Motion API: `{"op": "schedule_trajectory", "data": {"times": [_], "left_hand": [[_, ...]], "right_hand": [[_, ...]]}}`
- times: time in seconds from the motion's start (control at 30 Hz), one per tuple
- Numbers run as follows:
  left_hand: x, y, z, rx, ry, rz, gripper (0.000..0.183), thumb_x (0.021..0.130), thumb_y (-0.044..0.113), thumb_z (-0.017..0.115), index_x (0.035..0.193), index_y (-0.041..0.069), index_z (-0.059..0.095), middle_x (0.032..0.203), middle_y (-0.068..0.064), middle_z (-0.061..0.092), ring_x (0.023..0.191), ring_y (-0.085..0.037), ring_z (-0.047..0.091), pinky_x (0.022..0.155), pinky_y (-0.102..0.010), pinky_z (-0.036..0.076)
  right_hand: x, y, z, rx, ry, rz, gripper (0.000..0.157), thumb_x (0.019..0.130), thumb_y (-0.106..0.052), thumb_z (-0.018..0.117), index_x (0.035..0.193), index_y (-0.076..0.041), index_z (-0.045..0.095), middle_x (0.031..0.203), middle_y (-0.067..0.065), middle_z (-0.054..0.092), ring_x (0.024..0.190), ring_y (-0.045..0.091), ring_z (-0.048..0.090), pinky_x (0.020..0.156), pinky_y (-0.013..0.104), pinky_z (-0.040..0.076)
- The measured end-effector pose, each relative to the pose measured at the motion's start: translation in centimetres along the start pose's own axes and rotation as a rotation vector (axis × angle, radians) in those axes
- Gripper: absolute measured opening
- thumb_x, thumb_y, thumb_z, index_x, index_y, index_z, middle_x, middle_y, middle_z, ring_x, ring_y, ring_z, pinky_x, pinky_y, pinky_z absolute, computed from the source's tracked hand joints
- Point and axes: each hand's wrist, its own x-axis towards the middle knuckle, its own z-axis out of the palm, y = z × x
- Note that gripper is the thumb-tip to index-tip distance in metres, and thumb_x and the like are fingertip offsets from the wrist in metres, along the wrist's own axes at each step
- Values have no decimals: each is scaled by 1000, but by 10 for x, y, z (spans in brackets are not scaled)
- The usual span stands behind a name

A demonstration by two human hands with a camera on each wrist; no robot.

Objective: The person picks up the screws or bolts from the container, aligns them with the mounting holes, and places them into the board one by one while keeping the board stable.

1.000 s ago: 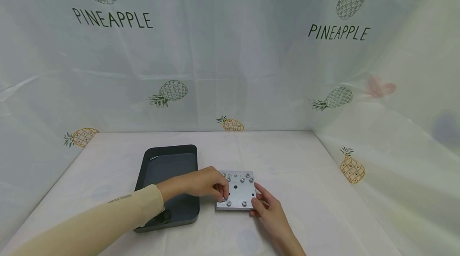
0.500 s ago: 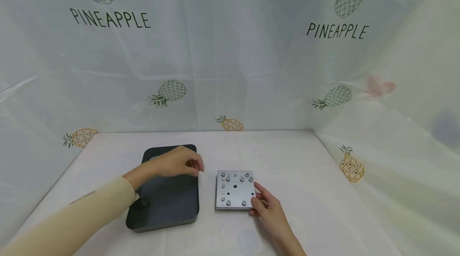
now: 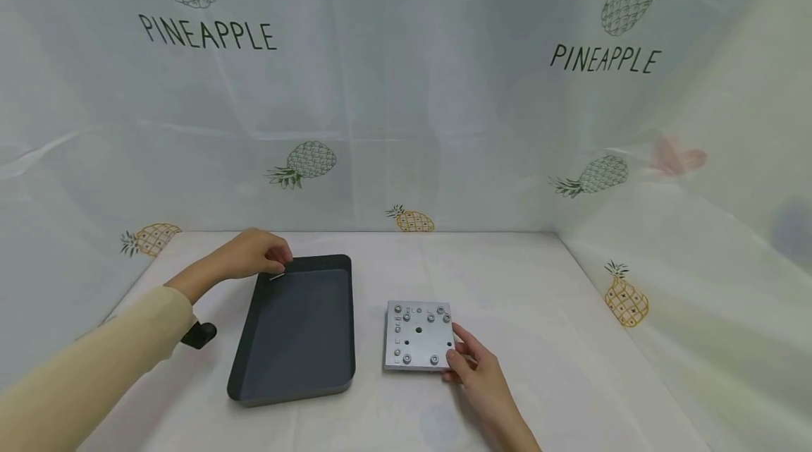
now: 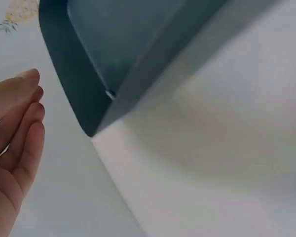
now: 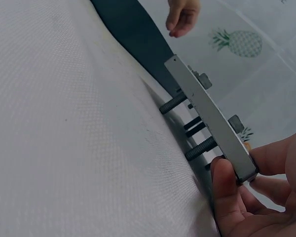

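A silver metal plate [image 3: 428, 339] with several screws through its top lies on the table, and my right hand [image 3: 482, 376] pinches its right edge. In the right wrist view, threaded screw shanks [image 5: 201, 149] stick out below the plate [image 5: 209, 116], between thumb and fingers. My left hand [image 3: 251, 255] hovers at the far left corner of the dark grey tray [image 3: 301, 343]. Its fingers are loosely bent with nothing seen between them in the left wrist view. A small thin metal piece [image 3: 276, 277] lies in that tray corner, close below the fingertips.
The tray stands left of the plate, with a gap of white tablecloth [image 3: 369, 367] between them. A pale curtain printed with pineapples [image 3: 406, 120] hangs behind the table and along its sides. A black wrist device [image 3: 199, 335] hangs under the left sleeve.
My left hand has left the plate's left edge and travelled left and away, across the tray to its far left corner. The right hand keeps its grip on the plate.
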Motion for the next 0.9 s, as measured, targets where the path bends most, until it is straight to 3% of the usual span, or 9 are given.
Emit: {"op": "schedule_trajectory", "data": {"times": [0.3,0.43,0.73,0.9], "left_hand": [[1,-13,7,144,-43,-13,12,89,2,82,99,6,77,91,-2,75,85,-21,70,76,-42,60],[2,-18,11,173,-40,-15,13,88,1,83,98,5,77,92,-5,76,86,-23,71,77,-44,60],[-3,-21,19,248,-22,-91,17,86,5,86,101,4,79,95,-7,78,91,-28,71,84,-49,59],[-6,-26,23,238,-18,-105,19,85,6,87,103,3,80,95,-7,78,91,-28,72,86,-51,59]], "right_hand": [[0,1,-1,-14,2,5,58,106,-7,62,161,-5,44,130,20,57,98,21,68,79,30,63],[1,1,0,-22,1,9,58,106,-8,63,161,-6,44,131,20,58,98,20,68,79,30,63],[1,2,1,-41,4,11,59,106,-9,63,161,-6,44,132,19,59,97,20,69,78,31,62],[0,1,2,-41,7,11,58,106,-9,63,161,-6,44,133,19,59,97,20,69,78,30,62]]}}
